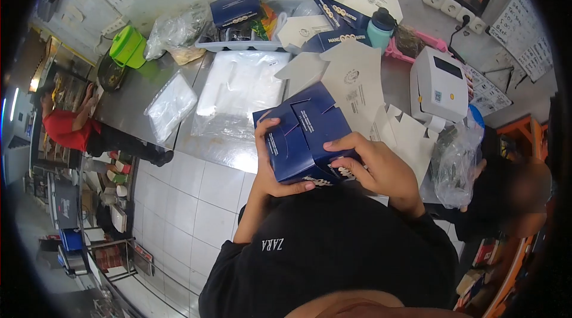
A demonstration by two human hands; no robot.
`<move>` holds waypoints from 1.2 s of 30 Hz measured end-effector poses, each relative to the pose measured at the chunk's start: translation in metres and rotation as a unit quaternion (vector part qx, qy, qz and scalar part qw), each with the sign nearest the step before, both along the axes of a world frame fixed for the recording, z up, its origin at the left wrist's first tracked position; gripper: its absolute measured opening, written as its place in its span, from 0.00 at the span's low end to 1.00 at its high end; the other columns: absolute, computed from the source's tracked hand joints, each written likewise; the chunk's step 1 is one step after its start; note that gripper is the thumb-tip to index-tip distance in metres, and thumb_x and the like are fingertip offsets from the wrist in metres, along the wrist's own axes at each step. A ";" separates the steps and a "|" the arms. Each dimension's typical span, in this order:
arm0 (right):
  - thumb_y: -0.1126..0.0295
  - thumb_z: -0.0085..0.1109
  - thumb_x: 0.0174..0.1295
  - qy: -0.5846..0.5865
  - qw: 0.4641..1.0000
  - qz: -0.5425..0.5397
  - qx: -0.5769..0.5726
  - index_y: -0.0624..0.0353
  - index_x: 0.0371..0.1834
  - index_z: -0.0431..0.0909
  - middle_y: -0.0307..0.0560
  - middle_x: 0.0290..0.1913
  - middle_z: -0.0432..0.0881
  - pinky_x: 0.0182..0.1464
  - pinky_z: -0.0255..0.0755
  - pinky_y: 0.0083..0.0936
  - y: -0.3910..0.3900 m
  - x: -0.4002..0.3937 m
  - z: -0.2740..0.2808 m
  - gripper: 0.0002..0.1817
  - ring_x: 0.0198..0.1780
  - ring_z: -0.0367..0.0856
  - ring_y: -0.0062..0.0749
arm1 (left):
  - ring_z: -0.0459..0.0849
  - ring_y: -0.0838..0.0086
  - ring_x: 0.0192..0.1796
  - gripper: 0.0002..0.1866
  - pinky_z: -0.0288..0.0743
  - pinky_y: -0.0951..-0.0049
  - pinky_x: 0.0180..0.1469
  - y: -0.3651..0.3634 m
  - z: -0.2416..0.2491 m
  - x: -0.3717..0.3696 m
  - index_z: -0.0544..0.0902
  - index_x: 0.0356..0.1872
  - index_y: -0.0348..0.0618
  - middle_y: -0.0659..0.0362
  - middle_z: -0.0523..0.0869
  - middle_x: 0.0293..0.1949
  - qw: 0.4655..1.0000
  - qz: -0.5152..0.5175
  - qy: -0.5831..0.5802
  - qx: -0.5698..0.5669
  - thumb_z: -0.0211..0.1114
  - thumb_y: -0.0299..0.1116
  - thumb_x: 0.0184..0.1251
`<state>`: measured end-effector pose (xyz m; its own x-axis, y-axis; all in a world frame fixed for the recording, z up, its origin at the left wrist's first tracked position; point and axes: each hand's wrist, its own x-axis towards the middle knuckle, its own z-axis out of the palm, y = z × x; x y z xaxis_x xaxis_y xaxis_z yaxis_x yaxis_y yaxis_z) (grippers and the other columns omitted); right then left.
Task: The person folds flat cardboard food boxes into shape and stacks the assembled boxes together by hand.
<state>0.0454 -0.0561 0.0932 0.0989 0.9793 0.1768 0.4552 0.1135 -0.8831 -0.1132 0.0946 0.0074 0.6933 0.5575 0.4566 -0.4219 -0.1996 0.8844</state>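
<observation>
A dark blue cardboard food box [307, 124] with pale lettering is held in front of my chest, tilted, its bottom or flap side with slots facing up. My left hand [268, 160] wraps round its left side, fingers on the far edge and thumb along the near side. My right hand [375, 166] pinches its near right edge between thumb and fingers. Just beyond the box, an unfolded box blank [357, 83] lies with its pale inside up. Another pale flattened piece [408, 142] lies to the right, near my right hand.
Clear plastic bags [241, 83] lie stacked on the steel table [208, 145]. Behind them stand a blue-grey tray [250, 44], a teal bottle [380, 31] and more blue boxes [235, 8]. A white label printer [440, 86] stands at right. A person in red [65, 121] is at far left, another person [506, 190] at right.
</observation>
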 end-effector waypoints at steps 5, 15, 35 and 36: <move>0.86 0.47 0.59 0.000 0.998 0.055 -0.006 0.58 0.52 0.70 0.55 0.51 0.79 0.48 0.75 0.34 -0.004 0.014 -0.004 0.18 0.47 0.83 0.47 | 0.62 0.53 0.64 0.58 0.61 0.58 0.62 0.004 -0.011 0.001 0.57 0.62 0.47 0.44 0.57 0.59 0.996 0.042 -0.005 0.077 0.82 0.44 0.22; 0.73 0.64 0.55 -0.096 0.991 -0.027 0.090 0.52 0.47 0.79 0.48 0.47 0.78 0.57 0.67 0.37 -0.002 0.013 -0.017 0.15 0.49 0.79 0.47 | 0.61 0.52 0.64 0.55 0.60 0.57 0.63 0.002 -0.017 0.002 0.58 0.59 0.48 0.44 0.57 0.58 0.995 0.057 0.020 0.085 0.82 0.45 0.23; 0.75 0.59 0.61 0.044 0.978 -0.047 0.199 0.61 0.42 0.72 0.46 0.41 0.72 0.53 0.64 0.23 0.065 0.022 -0.030 0.09 0.47 0.73 0.32 | 0.64 0.61 0.63 0.45 0.56 0.66 0.65 0.038 0.011 0.026 0.66 0.59 0.36 0.50 0.64 0.57 0.997 -0.014 0.006 -0.071 0.71 0.48 0.35; 0.75 0.59 0.60 0.031 0.979 -0.044 0.195 0.62 0.42 0.72 0.47 0.41 0.72 0.53 0.64 0.23 0.063 0.022 -0.032 0.09 0.47 0.73 0.33 | 0.64 0.61 0.63 0.45 0.56 0.66 0.65 0.037 0.008 0.025 0.66 0.58 0.36 0.50 0.64 0.57 0.998 -0.006 0.009 -0.065 0.71 0.48 0.35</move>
<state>0.0676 0.0069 0.0607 0.2027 0.8252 0.5273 0.4245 0.4112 -0.8067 -0.0885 0.1313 0.0150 0.7070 0.6033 0.3690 -0.4077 -0.0787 0.9097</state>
